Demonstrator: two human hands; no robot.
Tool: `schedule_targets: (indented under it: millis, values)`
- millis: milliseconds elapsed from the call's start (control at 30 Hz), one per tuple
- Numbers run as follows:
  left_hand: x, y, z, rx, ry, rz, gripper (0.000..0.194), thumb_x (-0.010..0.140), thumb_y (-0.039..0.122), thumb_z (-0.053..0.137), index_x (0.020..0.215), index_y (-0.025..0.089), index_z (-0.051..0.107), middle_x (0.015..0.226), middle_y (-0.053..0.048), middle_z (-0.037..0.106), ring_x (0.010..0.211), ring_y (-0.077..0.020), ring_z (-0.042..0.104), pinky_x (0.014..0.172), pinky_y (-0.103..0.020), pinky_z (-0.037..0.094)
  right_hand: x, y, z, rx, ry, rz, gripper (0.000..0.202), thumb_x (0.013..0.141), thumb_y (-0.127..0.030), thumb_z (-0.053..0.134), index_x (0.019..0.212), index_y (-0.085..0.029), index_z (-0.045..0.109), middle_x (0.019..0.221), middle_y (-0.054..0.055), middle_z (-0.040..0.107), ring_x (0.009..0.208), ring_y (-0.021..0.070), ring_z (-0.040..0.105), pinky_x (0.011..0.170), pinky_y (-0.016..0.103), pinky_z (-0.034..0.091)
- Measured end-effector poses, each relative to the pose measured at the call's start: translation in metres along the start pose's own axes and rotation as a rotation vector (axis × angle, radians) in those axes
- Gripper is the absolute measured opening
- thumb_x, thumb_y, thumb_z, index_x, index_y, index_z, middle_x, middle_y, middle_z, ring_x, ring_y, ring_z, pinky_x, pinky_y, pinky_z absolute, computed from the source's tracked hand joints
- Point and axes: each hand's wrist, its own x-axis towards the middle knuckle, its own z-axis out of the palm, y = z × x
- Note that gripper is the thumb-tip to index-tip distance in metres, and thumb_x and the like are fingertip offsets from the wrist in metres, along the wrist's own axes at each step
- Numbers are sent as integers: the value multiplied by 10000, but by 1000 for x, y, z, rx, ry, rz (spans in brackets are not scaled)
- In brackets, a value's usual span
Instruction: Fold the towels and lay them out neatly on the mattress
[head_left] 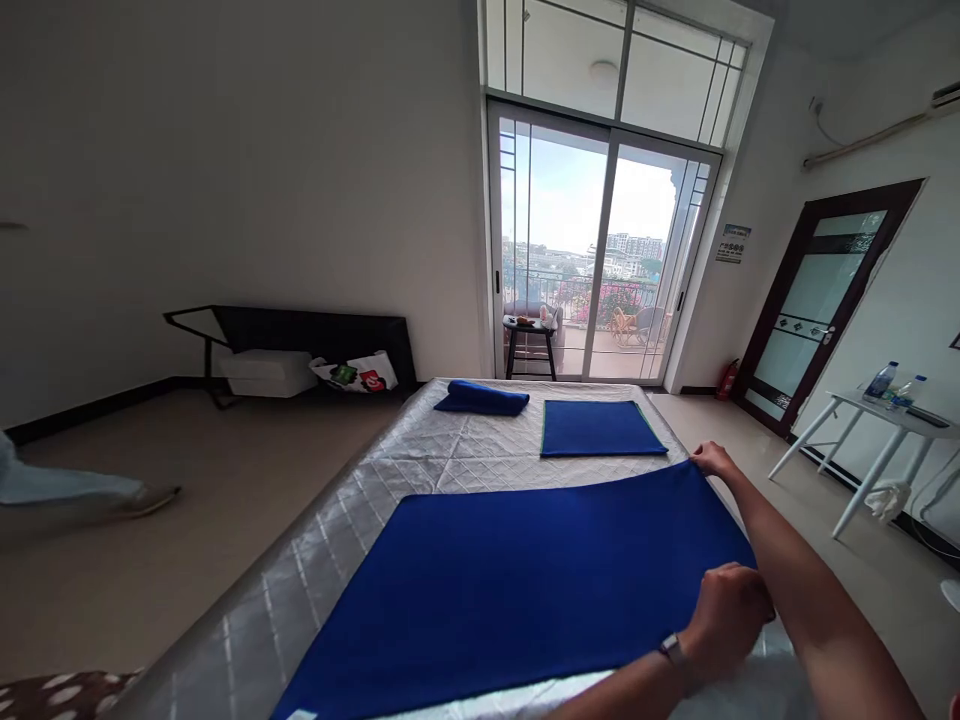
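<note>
A large blue cloth lies spread over the near part of a silver quilted mattress. My right hand reaches out to its far right corner and pinches it, lifting the edge slightly. Nearer to me, my left hand, with a band on the wrist, is closed on the near right corner; the fingertips are partly hidden. Beyond the spread cloth, a flat folded blue cloth rests on the mattress. Left of that is another blue cloth, folded into a thick bundle.
A black bench with a white box stands along the left wall. At the left, a person's leg shows. Glass sliding doors are ahead. A white table with bottles stands right; a brown spotted fabric lies lower left.
</note>
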Motion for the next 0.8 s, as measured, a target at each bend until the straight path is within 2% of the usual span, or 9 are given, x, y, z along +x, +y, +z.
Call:
schedule_targets:
  millis: [67,133,200,267,433,533,667,733,800]
  values:
    - [-10,10,-12,-98,70,-86,213,806,208,620,950,124,753,756,-64,707,703,-172,660,623,-271,512,-4,-5,-5,60,-30,7,92,692,-164,711,601,-162,710,457,10,595,609,181,687,611,217,505]
    - [-25,18,-33,-185,124,-133,347,776,254,675,1101,143,728,786,-48,725,675,-161,686,597,-253,523,-9,-16,-5,141,-56,-12,67,732,-163,682,686,-148,728,436,-21,556,525,149,640,572,216,515]
    - [-45,23,-62,-225,187,-144,475,751,338,725,1189,156,695,805,-46,741,674,-173,712,611,-268,550,-16,-33,2,232,-91,-62,112,786,-157,632,808,-139,741,454,-42,552,483,117,602,558,210,528]
    - [-69,24,-97,-213,262,-161,542,726,445,751,1179,152,699,800,-55,755,696,-202,733,650,-302,579,-24,-58,17,319,-149,-135,151,826,-162,601,879,-134,740,479,-46,566,469,98,586,563,207,543]
    - [-144,19,-190,-167,488,-314,560,582,638,785,865,156,747,759,-68,772,717,-257,746,709,-359,609,-51,-148,86,456,-307,-362,109,819,-222,675,828,-141,747,551,-15,641,551,115,653,608,213,575]
    - [-198,24,-234,-34,721,-318,528,614,673,730,804,180,726,699,-29,747,681,-234,727,696,-344,603,-75,-215,137,471,-382,-529,126,847,-219,643,859,-163,756,646,0,704,663,141,707,654,222,586]
    - [-267,37,-279,344,1076,-345,430,710,651,616,779,233,688,669,13,709,678,-206,693,679,-304,562,-115,-302,199,385,-415,-747,159,845,-164,636,941,-193,760,780,15,752,768,153,721,722,235,574]
    - [-294,38,-297,547,1167,-427,395,737,632,552,754,254,666,689,9,712,698,-217,692,675,-310,539,-137,-334,228,299,-403,-843,184,824,-143,651,955,-213,760,862,18,763,847,162,715,789,248,554]
    - [-315,32,-312,726,1179,-511,378,746,606,487,713,265,645,708,-16,719,738,-245,692,700,-343,532,-157,-356,254,193,-383,-921,194,810,-135,652,943,-225,761,943,26,762,940,179,696,852,265,528]
